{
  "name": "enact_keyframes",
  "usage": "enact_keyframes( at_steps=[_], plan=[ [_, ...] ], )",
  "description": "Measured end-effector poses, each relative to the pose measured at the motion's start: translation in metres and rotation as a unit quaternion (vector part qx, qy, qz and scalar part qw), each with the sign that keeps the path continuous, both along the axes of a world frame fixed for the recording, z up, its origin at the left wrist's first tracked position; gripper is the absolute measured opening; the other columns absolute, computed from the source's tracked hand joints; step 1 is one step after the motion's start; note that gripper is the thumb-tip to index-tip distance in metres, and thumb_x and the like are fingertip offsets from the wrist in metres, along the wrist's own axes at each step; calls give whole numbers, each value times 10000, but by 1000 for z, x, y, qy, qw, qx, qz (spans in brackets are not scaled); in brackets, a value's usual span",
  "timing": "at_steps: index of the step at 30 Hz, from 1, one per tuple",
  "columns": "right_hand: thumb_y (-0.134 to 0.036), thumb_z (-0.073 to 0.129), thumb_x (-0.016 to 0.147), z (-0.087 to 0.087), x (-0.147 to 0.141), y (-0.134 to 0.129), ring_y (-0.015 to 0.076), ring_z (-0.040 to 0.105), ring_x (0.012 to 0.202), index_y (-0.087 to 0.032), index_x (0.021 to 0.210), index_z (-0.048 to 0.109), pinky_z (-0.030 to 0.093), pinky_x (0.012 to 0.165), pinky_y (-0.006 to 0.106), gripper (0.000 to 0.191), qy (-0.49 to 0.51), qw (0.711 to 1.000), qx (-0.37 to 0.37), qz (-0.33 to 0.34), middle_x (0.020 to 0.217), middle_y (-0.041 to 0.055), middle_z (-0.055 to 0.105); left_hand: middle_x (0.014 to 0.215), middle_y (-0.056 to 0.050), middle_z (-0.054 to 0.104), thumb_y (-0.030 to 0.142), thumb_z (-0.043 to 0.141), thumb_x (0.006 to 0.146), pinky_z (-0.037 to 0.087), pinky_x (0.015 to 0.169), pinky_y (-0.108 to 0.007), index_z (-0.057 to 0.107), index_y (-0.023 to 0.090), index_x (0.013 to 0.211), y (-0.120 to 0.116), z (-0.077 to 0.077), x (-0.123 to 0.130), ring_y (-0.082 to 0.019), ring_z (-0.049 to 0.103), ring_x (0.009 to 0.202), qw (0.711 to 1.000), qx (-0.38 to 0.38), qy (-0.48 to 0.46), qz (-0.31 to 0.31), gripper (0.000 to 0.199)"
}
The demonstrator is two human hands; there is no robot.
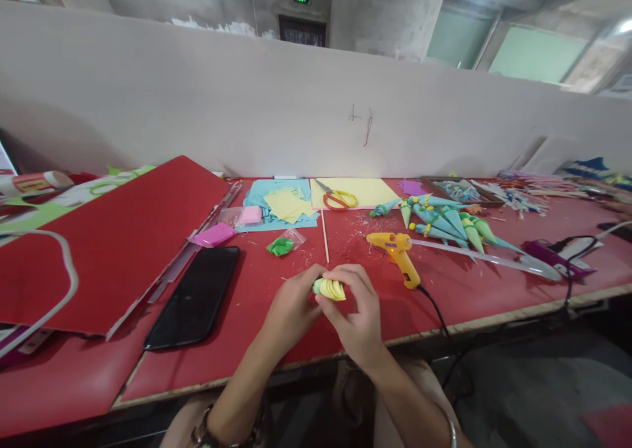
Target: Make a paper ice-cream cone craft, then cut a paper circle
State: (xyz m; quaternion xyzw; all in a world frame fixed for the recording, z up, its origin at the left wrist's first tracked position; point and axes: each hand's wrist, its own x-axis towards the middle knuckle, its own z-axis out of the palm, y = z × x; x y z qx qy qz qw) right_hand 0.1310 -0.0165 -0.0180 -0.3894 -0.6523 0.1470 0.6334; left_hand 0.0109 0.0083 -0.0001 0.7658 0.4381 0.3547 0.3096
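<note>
Between my two hands is a small yellow and pale green paper piece [332,289], its yellow layers fanned toward the right. My left hand [295,309] pinches its green end. On the other side, my right hand [356,313] has its thumb and fingers closed round the yellow layers. Behind the hands a thin wooden stick [325,237] lies on the red table [316,352]. A yellow glue gun [399,257] rests to the right of my right hand. Farther back, scissors [338,198] with red and yellow handles lie on a pale yellow sheet [378,190].
A black phone [194,298] and a large red board [128,250] are at the left. Blue and yellow paper pieces [289,205] lie at the back. Blue and green paper cones [444,221] are at right, near the gun's black cord [437,309].
</note>
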Motion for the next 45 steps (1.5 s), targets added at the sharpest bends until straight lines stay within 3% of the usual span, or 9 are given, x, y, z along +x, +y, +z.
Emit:
enact_keyframes(
  at_steps=[7, 11, 15, 21, 24, 29, 35, 41, 45],
  plan=[
    [-355, 651, 712, 1, 1, 0, 209, 520, 932, -222, 986, 559, 432, 823, 352, 318, 8, 996, -31, 79, 967, 60, 531, 575, 39, 464, 217, 508, 655, 340, 501, -210, 499, 167, 633, -2, -1, -1, -111, 400, 549, 991, -64, -77, -93, 56],
    [-408, 644, 714, 3, 1, -1, 202, 530, 900, -217, 923, 605, 431, 807, 343, 286, 2, 989, -45, 144, 949, 60, 550, 691, -8, 560, 246, 539, 658, 430, 558, -239, 585, 165, 717, -5, 0, -1, -163, 510, 655, 979, -83, -98, -160, 110],
    [-397, 643, 724, 4, 0, -3, 176, 540, 819, -212, 826, 635, 434, 759, 316, 211, 19, 987, -49, 151, 868, 41, 564, 691, -16, 576, 269, 553, 683, 456, 580, -253, 601, 168, 693, -7, 4, -1, -165, 534, 650, 981, -80, -87, -156, 112],
    [-470, 664, 676, 6, 4, -3, 213, 530, 944, -228, 1044, 592, 435, 821, 352, 446, 16, 977, -59, 205, 980, 64, 579, 650, 10, 552, 237, 636, 608, 454, 525, -234, 569, 172, 697, -10, 13, -2, -142, 503, 602, 961, -169, -133, -174, 128],
    [-472, 637, 705, 8, 5, -3, 200, 547, 906, -219, 985, 620, 436, 817, 342, 378, 28, 967, -78, 240, 953, 60, 589, 655, 7, 554, 233, 611, 627, 460, 553, -242, 563, 175, 683, -10, 14, -4, -138, 498, 600, 957, -162, -110, -214, 94],
    [-363, 646, 729, 7, 3, -2, 169, 549, 794, -194, 852, 632, 443, 721, 292, 210, 70, 974, -89, 196, 834, 38, 582, 748, -5, 556, 234, 542, 719, 450, 613, -248, 554, 177, 773, -7, 6, -4, -146, 501, 682, 971, -109, -84, -198, 80],
    [-245, 646, 736, -1, 1, 1, 162, 536, 828, -207, 831, 567, 426, 763, 294, 129, 91, 987, -76, 105, 834, 13, 546, 822, -36, 533, 194, 490, 752, 389, 762, -345, 555, 168, 755, 3, -5, -3, -197, 459, 820, 997, 10, 19, -69, 71],
    [-220, 672, 717, -5, 1, -2, 157, 550, 890, -252, 1150, 435, 444, 822, 293, 495, 53, 993, -51, 97, 970, 22, 551, 705, 7, 531, 114, 435, 731, 407, 640, -258, 504, 156, 695, 6, -8, -3, -135, 440, 663, 985, -49, -7, -166, 88],
    [-217, 615, 777, -2, 1, -1, 149, 564, 853, -253, 1042, 530, 457, 776, 265, 280, -19, 994, -16, 103, 914, 15, 599, 717, -4, 570, 87, 405, 701, 424, 628, -234, 526, 143, 698, 4, -7, -4, -130, 472, 663, 988, -51, -26, -146, 134]
  ],
)
